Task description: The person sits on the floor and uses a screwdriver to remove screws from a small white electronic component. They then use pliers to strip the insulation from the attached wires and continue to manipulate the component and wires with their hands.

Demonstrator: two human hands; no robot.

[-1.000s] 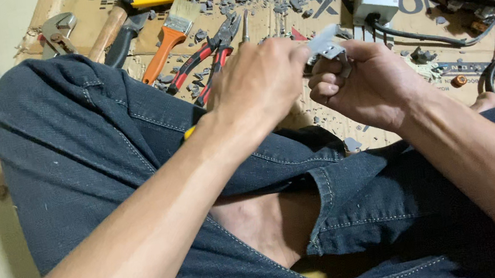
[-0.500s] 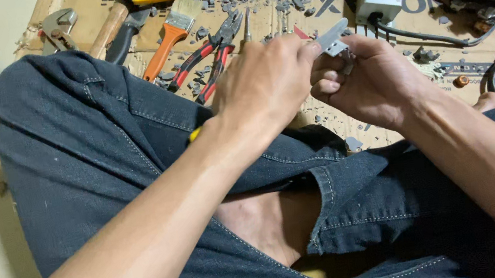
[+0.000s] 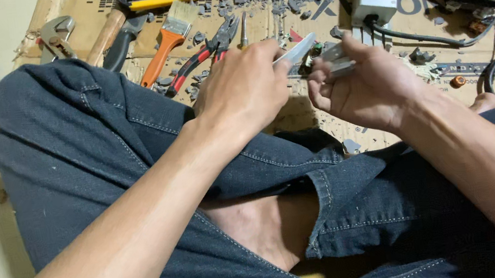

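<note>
Grey metal, a small flat part (image 3: 339,60) sits pinched in the curled fingers of the right hand (image 3: 368,88), above the cardboard sheet (image 3: 435,66). Left hand (image 3: 244,88) closes its fingers around a thin pale blade (image 3: 296,51) whose tip touches that part. Red-handled pliers (image 3: 202,59) and an orange-handled brush (image 3: 168,41) lie toward the cardboard's far edge.

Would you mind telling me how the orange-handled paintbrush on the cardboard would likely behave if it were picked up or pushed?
The paintbrush looks light for its size, being slim with a short bristle head. Its flat handle suggests it would slide rather than roll on the cardboard. The bristles probably flex, while the handle seems stiff.
</note>
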